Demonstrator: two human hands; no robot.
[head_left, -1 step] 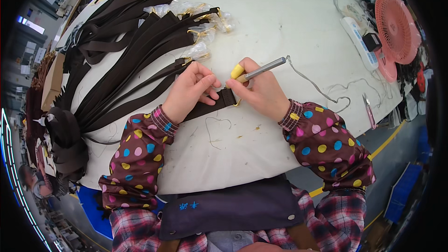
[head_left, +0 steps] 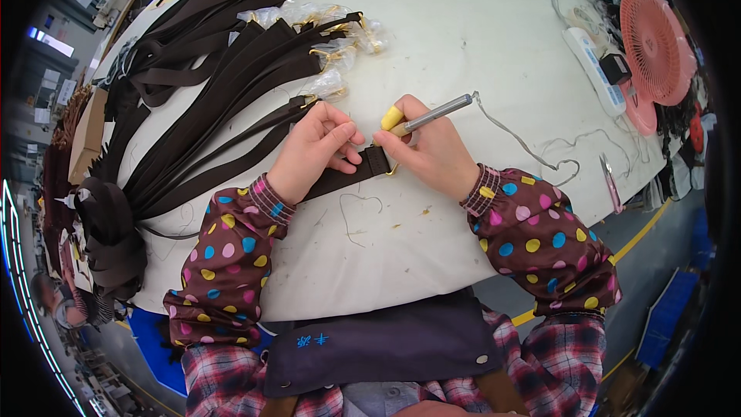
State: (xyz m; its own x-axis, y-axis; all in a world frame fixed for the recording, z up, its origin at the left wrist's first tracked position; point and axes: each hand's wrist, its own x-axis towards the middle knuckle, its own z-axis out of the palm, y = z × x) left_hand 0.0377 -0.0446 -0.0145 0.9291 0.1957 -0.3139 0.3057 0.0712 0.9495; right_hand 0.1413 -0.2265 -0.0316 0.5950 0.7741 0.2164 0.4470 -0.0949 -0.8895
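My right hand point(head_left: 434, 148) is closed around a grey pen-shaped tool point(head_left: 440, 112) with a cord at its upper end. A yellow cover point(head_left: 392, 117) sits on one of that hand's fingers. The tool's tip points down toward the end of a dark brown webbing strap point(head_left: 340, 179), where a gold-coloured metal ring point(head_left: 392, 170) shows. My left hand point(head_left: 318, 148) is closed over this strap, its lower fingers against it. Its thumb and forefinger pinch together just above; whatever lies between them is too small to make out.
Bundles of dark straps point(head_left: 224, 85) with plastic-wrapped gold fittings cover the table's left side. To the right are a white power strip point(head_left: 594, 69), a pink fan point(head_left: 656, 46) and small snippers point(head_left: 610, 184) at the table edge. A loose thread point(head_left: 347, 224) lies nearer me.
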